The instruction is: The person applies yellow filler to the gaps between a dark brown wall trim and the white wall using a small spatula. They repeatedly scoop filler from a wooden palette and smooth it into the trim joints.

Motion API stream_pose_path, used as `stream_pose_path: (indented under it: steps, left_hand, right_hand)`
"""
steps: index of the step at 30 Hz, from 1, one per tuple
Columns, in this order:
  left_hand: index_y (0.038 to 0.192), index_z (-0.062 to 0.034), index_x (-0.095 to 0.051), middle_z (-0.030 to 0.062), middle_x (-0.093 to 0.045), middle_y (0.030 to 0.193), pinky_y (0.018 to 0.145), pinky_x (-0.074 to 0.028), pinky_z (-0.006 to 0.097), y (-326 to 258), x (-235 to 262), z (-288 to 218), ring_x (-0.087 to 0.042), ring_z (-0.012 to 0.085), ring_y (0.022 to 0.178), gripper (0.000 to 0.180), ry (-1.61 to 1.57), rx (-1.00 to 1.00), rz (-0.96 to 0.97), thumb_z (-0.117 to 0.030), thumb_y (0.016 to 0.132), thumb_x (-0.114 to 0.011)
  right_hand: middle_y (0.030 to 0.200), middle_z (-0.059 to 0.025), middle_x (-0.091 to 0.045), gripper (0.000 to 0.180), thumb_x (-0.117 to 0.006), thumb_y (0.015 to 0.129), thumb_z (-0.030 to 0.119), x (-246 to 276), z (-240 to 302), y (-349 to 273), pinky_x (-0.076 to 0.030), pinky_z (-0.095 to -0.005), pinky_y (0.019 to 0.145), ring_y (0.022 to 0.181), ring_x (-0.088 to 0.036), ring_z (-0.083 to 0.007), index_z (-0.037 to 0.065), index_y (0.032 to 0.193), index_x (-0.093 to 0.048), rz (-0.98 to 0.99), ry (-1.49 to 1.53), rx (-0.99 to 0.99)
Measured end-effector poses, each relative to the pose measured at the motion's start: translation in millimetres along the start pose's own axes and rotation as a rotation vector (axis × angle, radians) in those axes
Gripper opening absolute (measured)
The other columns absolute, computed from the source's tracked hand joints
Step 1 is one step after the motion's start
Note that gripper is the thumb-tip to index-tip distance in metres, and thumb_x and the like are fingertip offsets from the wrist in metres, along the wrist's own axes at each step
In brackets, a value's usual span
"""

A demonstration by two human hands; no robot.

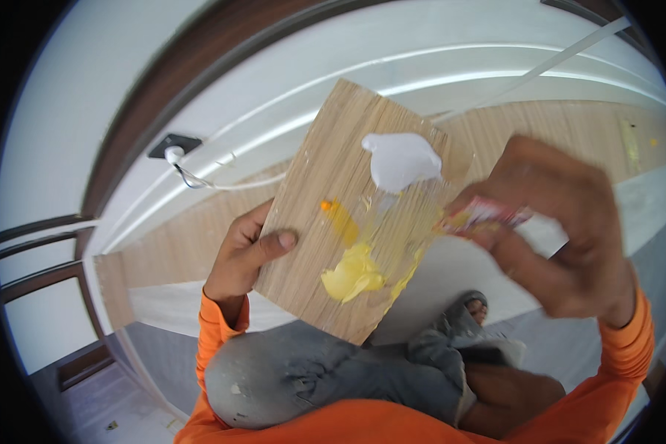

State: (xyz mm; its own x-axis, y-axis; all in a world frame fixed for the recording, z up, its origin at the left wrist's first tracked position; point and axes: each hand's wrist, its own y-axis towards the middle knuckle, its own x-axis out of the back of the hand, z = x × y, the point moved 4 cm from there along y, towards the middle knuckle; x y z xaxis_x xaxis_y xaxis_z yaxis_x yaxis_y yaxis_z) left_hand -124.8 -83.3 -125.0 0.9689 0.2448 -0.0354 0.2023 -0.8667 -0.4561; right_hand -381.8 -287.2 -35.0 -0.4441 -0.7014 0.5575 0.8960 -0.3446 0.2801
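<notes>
My left hand (pixel 246 250) grips the left edge of a wood-grain board (pixel 314 174), thumb on top and the other fingers hidden beneath. On the board lie a white paste blob (pixel 402 160), a pale yellow paste blob (pixel 353 274) and a smeared orange-yellow streak (pixel 340 220). A thin yellow smear runs along the right edge. Just off that edge, my right hand (pixel 562 222) is closed in a pinch on a small crumpled red-and-white packet (pixel 485 216), with yellowish stuff at its tip. Motion blurs this hand somewhat.
Beyond the board, a white cable (pixel 233 186) runs from a plug in a black wall socket (pixel 174 146). A wood-grain ledge (pixel 555 122) follows the white moulded wall (pixel 451 63). Below the board are my grey trousers (pixel 288 370) and a sandalled foot (pixel 476 306).
</notes>
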Motion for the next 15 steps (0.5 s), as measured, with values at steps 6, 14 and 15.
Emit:
stream_pose_path:
  steps: [6, 14, 15]
  left_hand:
    - [0.148, 0.0046, -0.049, 0.0138, -0.07, 0.122, 0.097, -0.05, 0.03, 6, -27, 12, -0.067, 0.0161, 0.107, 0.059, -0.154, -0.051, 0.102, -0.02, 0.098, -0.066]
    - [0.149, 0.0037, -0.049, 0.0155, -0.071, 0.118, 0.089, -0.054, 0.03, 9, -32, 19, -0.07, 0.0166, 0.098, 0.058, -0.158, -0.016, 0.147, -0.023, 0.099, -0.064]
    - [0.149, 0.0037, -0.049, 0.0156, -0.071, 0.118, 0.089, -0.054, 0.03, 7, -33, 19, -0.07, 0.0168, 0.098, 0.058, -0.171, -0.007, 0.141, -0.023, 0.099, -0.064]
  right_hand:
    - [0.078, -0.0091, -0.063, 0.034, -0.072, 0.073, -0.01, -25, 28, -43, -0.045, -0.0307, 0.055, 0.064, -0.059, -0.0185, 0.001, 0.105, -0.078, -0.03, -0.206, -0.16]
    - [0.082, -0.0079, -0.059, 0.035, -0.075, 0.071, -0.008, -39, 28, -55, -0.046, -0.0338, 0.058, 0.067, -0.057, -0.0216, 0.0, 0.105, -0.076, -0.111, -0.5, -0.099]
    - [0.083, -0.0075, -0.058, 0.035, -0.076, 0.071, -0.006, -39, 28, -56, -0.046, -0.0357, 0.059, 0.068, -0.056, -0.0232, 0.0, 0.105, -0.075, -0.103, -0.497, -0.09]
